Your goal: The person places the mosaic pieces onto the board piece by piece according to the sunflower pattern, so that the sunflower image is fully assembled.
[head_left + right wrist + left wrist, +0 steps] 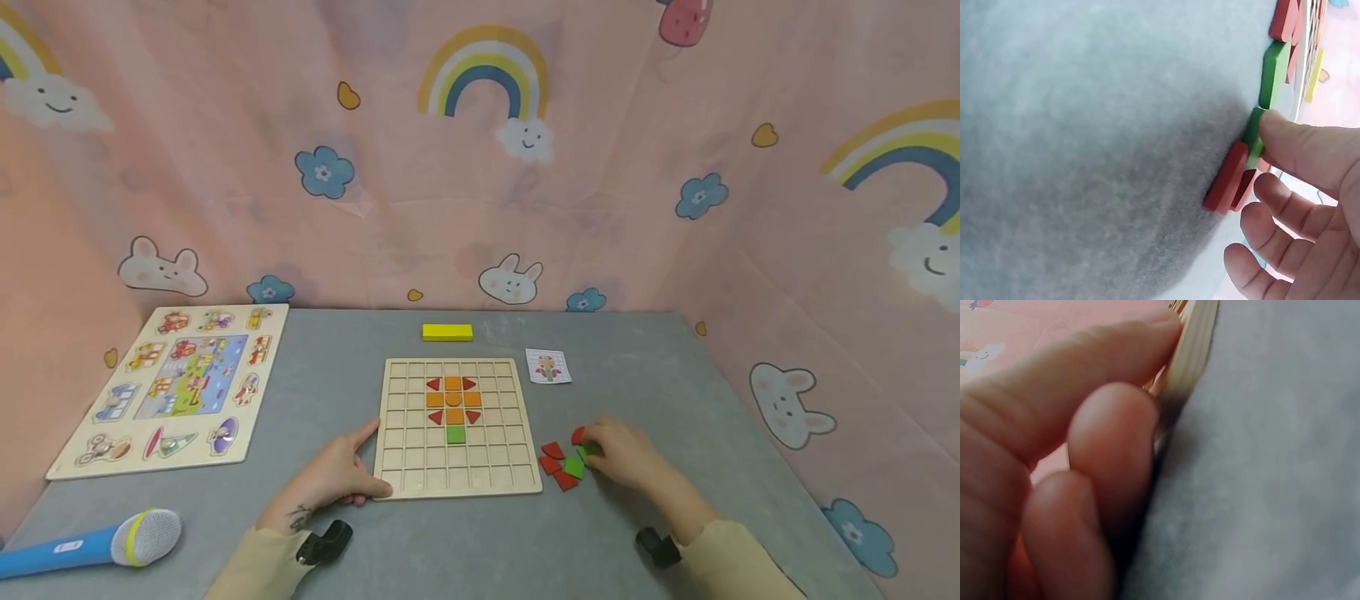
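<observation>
My left hand (341, 468) steadies the wooden grid board (405, 482), index finger along its left edge and thumb at the near left corner. Orange, red and green pieces form a pattern on the grid, with a green square (456, 434) lowest. To the right of the board, my right hand (618, 454) reaches into a loose group of red and green pieces. In the right wrist view its thumb touches a green piece (1252, 139), while the index fingertip is hidden. A red piece (1225, 178) lies right beside it, and another green piece (1275, 75) is close by.
A small pattern card (548, 367) lies beyond the loose pieces. Behind the board is a yellow block (447, 332). At left are a picture puzzle board (258, 329) and a blue toy microphone (82, 547). A pink printed curtain (622, 100) borders the table.
</observation>
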Action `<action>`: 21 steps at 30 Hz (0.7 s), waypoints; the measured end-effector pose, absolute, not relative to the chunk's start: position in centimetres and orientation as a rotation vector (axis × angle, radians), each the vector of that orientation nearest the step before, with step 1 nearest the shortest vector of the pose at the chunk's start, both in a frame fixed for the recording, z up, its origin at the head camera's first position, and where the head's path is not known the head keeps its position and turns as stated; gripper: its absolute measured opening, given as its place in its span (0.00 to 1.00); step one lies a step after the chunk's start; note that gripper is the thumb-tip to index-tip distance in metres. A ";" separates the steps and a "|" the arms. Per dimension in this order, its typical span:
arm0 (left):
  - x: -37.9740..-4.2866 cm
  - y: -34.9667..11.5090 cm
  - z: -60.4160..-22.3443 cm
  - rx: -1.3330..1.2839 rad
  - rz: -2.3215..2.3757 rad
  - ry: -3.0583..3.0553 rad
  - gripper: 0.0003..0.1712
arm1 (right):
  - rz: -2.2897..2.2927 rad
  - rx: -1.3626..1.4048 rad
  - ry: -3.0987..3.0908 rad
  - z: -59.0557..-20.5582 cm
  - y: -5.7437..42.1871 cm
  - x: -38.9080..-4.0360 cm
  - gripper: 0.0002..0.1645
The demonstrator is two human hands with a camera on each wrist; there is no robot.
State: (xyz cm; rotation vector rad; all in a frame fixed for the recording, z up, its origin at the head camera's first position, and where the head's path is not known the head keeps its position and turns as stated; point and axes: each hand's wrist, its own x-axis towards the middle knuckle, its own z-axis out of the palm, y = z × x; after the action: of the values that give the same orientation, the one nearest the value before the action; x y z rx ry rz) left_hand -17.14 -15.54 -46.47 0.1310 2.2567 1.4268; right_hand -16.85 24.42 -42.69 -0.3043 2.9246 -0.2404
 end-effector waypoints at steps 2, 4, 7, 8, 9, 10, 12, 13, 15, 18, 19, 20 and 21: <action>-17.1 -15.5 -46.4 0.127 1.422 2.260 0.67 | -0.272 -0.299 2.902 -42.6 24.5 -16.9 0.07; -17.1 -15.5 -46.4 0.129 1.416 2.268 0.68 | -0.306 -0.291 2.882 -42.5 24.5 -16.9 0.08; -17.0 -15.4 -46.3 0.129 1.401 2.283 0.68 | -0.365 -0.259 2.851 -42.5 24.5 -16.9 0.11; -17.0 -15.4 -46.2 0.130 1.400 2.283 0.68 | -0.391 -0.249 2.840 -42.4 24.5 -17.0 0.12; -17.0 -15.4 -46.2 0.131 1.401 2.282 0.68 | -0.423 -0.235 2.825 -42.3 24.5 -17.0 0.12; -17.0 -15.4 -46.2 0.129 1.401 2.280 0.68 | -0.457 -0.218 2.808 -42.2 24.5 -17.0 0.12; -17.0 -15.4 -46.2 0.126 1.404 2.271 0.68 | -0.513 -0.202 2.782 -41.7 24.3 -17.2 0.11; -17.0 -15.4 -46.2 0.127 1.406 2.269 0.68 | -0.544 -0.201 2.772 -41.4 24.1 -17.4 0.10; -17.0 -15.4 -46.2 0.123 1.407 2.267 0.68 | -0.591 -0.211 2.766 -40.7 23.4 -17.9 0.07; -17.1 -15.4 -46.3 0.117 1.408 2.268 0.68 | -0.658 -0.267 2.789 -39.9 21.7 -18.8 0.02; -17.1 -15.4 -46.3 0.116 1.408 2.270 0.68 | -0.686 -0.290 2.794 -39.8 21.0 -19.0 0.04; -17.1 -15.3 -46.3 0.114 1.407 2.270 0.68 | -0.711 -0.323 2.802 -39.8 20.2 -19.2 0.06; -17.1 -15.3 -46.3 0.114 1.406 2.271 0.68 | -0.741 -0.367 2.805 -39.9 19.3 -19.4 0.07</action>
State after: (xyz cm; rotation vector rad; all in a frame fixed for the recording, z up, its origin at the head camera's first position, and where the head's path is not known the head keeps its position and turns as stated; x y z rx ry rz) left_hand -17.13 -15.32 -46.31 0.1142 2.2714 1.4056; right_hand -19.39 19.34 -39.87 -0.3669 2.8050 -0.7413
